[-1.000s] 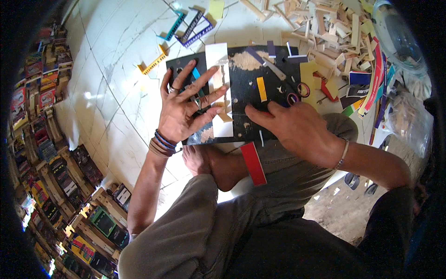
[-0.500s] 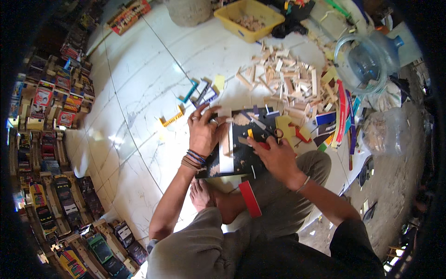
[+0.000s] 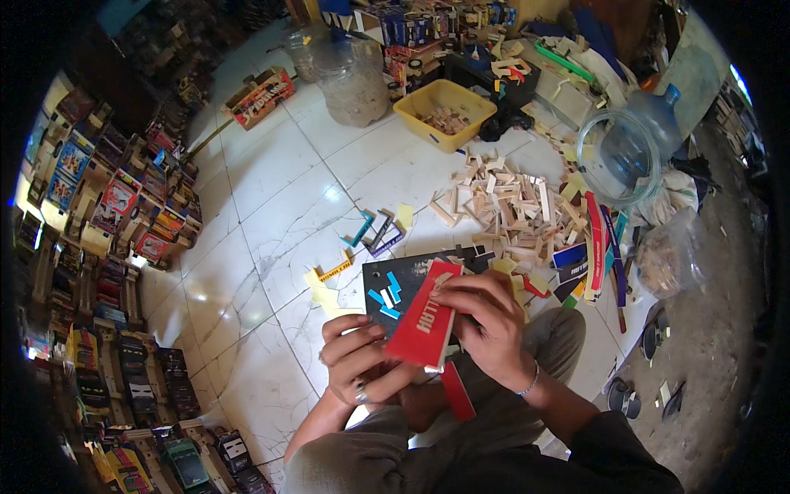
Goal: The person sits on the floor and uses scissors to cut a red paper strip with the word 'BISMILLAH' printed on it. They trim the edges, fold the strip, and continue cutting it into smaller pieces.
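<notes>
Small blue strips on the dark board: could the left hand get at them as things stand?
Probably not right away. The blue strips lie uncovered on the dark board, just ahead of the left hand, but that hand and the right hand are both holding the red piece, so it would have to let go first.

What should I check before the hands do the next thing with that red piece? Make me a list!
1. Red card piece held by both hands: ok; left hand under it, right hand on its right edge.
2. Black board under the piece: ok, lying on the floor with small blue strips on it.
3. Glue on the piece: cannot tell.
4. Wooden blocks close by: ok, piled behind the board.
5. Yellow tub upright: ok.
</notes>
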Motion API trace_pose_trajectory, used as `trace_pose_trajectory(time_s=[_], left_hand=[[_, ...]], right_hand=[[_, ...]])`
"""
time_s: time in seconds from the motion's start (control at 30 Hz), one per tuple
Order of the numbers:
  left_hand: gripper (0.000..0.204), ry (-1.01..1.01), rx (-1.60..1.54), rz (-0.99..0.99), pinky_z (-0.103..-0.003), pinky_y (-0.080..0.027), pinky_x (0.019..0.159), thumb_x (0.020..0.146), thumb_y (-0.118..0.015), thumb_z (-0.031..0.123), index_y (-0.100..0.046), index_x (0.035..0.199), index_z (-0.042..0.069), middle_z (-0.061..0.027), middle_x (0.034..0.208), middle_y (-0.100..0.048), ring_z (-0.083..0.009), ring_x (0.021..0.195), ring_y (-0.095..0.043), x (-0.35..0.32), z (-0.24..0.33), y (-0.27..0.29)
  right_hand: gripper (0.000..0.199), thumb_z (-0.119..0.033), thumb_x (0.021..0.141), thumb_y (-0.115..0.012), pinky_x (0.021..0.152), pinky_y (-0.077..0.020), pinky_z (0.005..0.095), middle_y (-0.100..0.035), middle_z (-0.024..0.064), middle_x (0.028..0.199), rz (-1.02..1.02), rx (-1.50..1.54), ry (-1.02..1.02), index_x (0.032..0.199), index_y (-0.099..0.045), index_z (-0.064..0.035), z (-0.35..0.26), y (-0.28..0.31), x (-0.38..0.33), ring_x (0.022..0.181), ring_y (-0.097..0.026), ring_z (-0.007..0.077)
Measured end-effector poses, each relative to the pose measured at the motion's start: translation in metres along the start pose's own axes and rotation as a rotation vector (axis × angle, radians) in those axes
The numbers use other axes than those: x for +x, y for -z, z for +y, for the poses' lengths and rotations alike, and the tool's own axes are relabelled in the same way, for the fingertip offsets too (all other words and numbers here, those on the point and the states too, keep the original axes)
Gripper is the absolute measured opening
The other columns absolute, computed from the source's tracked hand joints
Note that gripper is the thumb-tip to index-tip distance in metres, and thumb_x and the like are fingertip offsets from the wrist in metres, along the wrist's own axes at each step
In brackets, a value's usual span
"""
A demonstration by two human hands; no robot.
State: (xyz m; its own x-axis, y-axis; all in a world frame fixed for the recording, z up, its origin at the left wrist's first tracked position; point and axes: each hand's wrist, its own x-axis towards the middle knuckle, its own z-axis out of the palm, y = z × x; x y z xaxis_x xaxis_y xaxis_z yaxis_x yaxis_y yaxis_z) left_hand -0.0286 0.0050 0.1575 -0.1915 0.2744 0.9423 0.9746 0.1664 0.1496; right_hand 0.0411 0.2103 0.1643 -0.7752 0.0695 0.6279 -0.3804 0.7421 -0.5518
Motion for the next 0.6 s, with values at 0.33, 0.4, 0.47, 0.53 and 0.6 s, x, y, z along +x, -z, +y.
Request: trace_pose_trajectory(time_s=[0.33, 0.4, 0.47, 0.53, 0.6], left_hand=[[0.027, 0.112, -0.033, -0.111, -0.045, -0.051, 0.094, 0.074, -0.09, 0.021, -0.073, 0.096, 0.02, -0.0008, 0.118, -0.074, -0.0294, 0.12, -0.061, 0.033, -0.001, 0.018], [0.021, 0.109, -0.004, -0.134, -0.043, -0.049, 0.093, 0.07, -0.09, 0.023, -0.077, 0.085, 0.025, 0.0047, 0.118, -0.074, -0.0269, 0.122, -0.061, 0.037, 0.001, 0.017], [0.021, 0.088, -0.016, -0.137, -0.043, -0.049, 0.093, 0.07, -0.09, 0.023, -0.077, 0.087, 0.025, 0.0049, 0.117, -0.075, -0.027, 0.122, -0.061, 0.039, 0.002, 0.017], [0.021, 0.078, -0.034, -0.144, -0.044, -0.05, 0.092, 0.071, -0.09, 0.023, -0.077, 0.087, 0.025, 0.005, 0.114, -0.075, -0.027, 0.122, -0.061, 0.04, 0.001, 0.016], [0.021, 0.072, -0.064, -0.146, -0.044, -0.05, 0.092, 0.071, -0.09, 0.023, -0.077, 0.088, 0.025, 0.005, 0.111, -0.076, -0.0269, 0.121, -0.062, 0.04, -0.001, 0.017]], right_hand=[[0.035, -0.012, 0.082, -0.079, 0.097, -0.0413, 0.0383, -0.074, -0.0065, 0.113, 0.094, -0.03, 0.208, 0.114, -0.079, -0.0248, -0.028, 0.018, 0.013, 0.101, -0.067, 0.0067], [0.036, -0.01, 0.082, -0.078, 0.096, -0.0414, 0.0381, -0.074, -0.0068, 0.113, 0.091, -0.024, 0.202, 0.114, -0.079, -0.0251, -0.029, 0.019, 0.013, 0.101, -0.067, 0.0068], [0.037, -0.008, 0.082, -0.077, 0.096, -0.0413, 0.038, -0.074, -0.0066, 0.114, 0.089, -0.014, 0.199, 0.115, -0.079, -0.0254, -0.029, 0.019, 0.013, 0.101, -0.067, 0.0071], [0.038, -0.008, 0.081, -0.077, 0.096, -0.0413, 0.038, -0.074, -0.0059, 0.114, 0.086, -0.005, 0.197, 0.115, -0.079, -0.0253, -0.029, 0.02, 0.013, 0.101, -0.067, 0.0079], [0.039, -0.008, 0.08, -0.078, 0.097, -0.0413, 0.0382, -0.075, -0.0047, 0.113, 0.071, -0.006, 0.2, 0.116, -0.078, -0.0248, -0.028, 0.02, 0.011, 0.101, -0.067, 0.0092]])
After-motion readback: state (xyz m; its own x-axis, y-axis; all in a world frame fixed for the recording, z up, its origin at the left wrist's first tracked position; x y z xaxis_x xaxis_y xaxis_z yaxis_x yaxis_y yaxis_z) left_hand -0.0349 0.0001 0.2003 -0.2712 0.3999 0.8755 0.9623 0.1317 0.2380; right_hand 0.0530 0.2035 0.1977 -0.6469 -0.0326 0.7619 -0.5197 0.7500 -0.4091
